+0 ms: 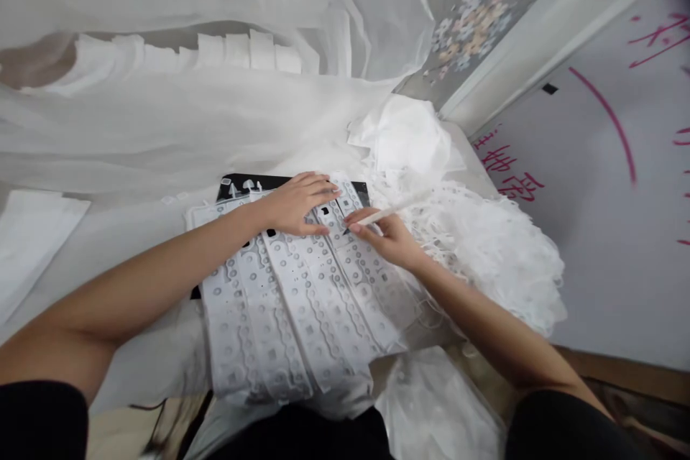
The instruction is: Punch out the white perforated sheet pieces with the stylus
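Lying fanned over a black board, white perforated strips take both hands: the left hand presses flat, fingers spread, while the right hand pinches a slim white tool, tip touching a strip. A heap of white trimmings sits just right.

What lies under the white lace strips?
A black board shows beyond the lace strips and through small gaps. Its remainder is hidden by them and the left hand. The right hand holds a white stick.
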`<state>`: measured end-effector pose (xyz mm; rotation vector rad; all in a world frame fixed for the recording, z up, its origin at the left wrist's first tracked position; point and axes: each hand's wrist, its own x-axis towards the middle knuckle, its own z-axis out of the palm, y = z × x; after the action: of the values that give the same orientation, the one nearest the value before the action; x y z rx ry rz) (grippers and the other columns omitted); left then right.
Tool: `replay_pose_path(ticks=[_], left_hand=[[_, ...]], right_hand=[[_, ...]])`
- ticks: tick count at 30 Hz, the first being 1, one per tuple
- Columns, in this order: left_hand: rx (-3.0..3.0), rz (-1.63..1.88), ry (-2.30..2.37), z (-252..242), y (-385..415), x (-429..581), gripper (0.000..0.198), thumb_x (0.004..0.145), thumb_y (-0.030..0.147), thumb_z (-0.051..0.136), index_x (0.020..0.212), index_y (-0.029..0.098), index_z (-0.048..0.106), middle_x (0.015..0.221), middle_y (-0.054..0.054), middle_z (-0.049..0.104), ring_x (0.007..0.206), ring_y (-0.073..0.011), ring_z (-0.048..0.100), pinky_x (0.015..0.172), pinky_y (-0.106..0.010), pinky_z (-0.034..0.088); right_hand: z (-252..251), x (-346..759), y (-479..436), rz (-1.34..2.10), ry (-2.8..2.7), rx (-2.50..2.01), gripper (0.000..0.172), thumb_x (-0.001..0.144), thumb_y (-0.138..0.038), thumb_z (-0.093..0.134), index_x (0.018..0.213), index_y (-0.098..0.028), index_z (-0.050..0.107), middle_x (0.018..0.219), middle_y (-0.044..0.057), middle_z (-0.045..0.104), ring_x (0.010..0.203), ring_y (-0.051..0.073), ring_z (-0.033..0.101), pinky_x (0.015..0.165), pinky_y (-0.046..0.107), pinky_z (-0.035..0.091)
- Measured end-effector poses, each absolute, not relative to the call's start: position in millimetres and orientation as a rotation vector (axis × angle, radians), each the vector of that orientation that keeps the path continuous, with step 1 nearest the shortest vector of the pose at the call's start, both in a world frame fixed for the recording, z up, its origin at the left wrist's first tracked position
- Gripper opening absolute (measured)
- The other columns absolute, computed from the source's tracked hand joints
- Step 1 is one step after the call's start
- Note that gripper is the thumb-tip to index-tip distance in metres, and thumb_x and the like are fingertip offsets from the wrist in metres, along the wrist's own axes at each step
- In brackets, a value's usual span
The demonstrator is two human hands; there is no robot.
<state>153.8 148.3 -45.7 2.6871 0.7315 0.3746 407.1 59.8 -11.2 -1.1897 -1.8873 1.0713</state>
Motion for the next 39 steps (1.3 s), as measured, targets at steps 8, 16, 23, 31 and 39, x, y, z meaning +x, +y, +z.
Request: replay_pose_path(ticks=[8, 16, 23, 31, 39], left_hand=[[2.782, 0.229, 0.728, -45, 149, 154, 0.075, 0.092, 0.069, 0.059, 0.154, 0.028, 0.050, 0.167, -0.008, 0.036, 0.157, -0.0335, 0.023, 0.128, -0.049, 0.013], [2.808, 0.255, 0.697, -46, 150, 154, 0.056, 0.094, 0.063, 0.062, 0.145, 0.039, 0.060, 0.167, -0.004, 0.038, 0.155, -0.0334, 0.028, 0.126, -0.052, 0.019], [2.811, 0.249, 0.697, -46, 149, 155, 0.059, 0.094, 0.061, 0.064, 0.146, 0.034, 0.060, 0.165, -0.007, 0.040, 0.155, -0.0347, 0.029, 0.125, -0.053, 0.020], [2.846, 0.407, 0.748, -36, 137, 161, 0.057, 0.092, 0.061, 0.065, 0.134, 0.024, 0.070, 0.154, -0.011, 0.055, 0.146, -0.0364, 0.043, 0.121, -0.054, 0.029], [3.082, 0.683, 0.397, -39, 74, 183, 0.027, 0.099, 0.033, 0.059, 0.085, 0.016, 0.075, 0.084, -0.007, 0.074, 0.079, -0.0196, 0.066, 0.067, -0.033, 0.049]], right_hand=[[-45, 418, 50, 1.084, -1.808, -1.168, 0.027, 0.094, -0.047, 0.068, 0.093, -0.022, 0.077, 0.106, 0.008, 0.078, 0.098, 0.026, 0.073, 0.089, 0.040, 0.058], [-45, 420, 51, 1.060, -1.851, -1.088, 0.027, 0.094, -0.048, 0.068, 0.091, -0.023, 0.077, 0.101, 0.008, 0.079, 0.105, 0.026, 0.073, 0.094, 0.043, 0.058], [-46, 419, 52, 0.969, -1.930, -1.021, 0.024, 0.097, -0.045, 0.066, 0.095, -0.023, 0.076, 0.101, 0.009, 0.079, 0.108, 0.026, 0.073, 0.094, 0.043, 0.060], [-43, 426, 42, 0.266, -2.455, -0.738, 0.017, 0.101, -0.018, 0.056, 0.109, -0.023, 0.071, 0.109, 0.005, 0.080, 0.111, 0.024, 0.071, 0.093, 0.043, 0.056], [-50, 429, 40, -0.018, -2.466, -0.754, 0.023, 0.103, -0.015, 0.050, 0.117, -0.020, 0.068, 0.103, 0.007, 0.079, 0.096, 0.021, 0.074, 0.082, 0.039, 0.056]])
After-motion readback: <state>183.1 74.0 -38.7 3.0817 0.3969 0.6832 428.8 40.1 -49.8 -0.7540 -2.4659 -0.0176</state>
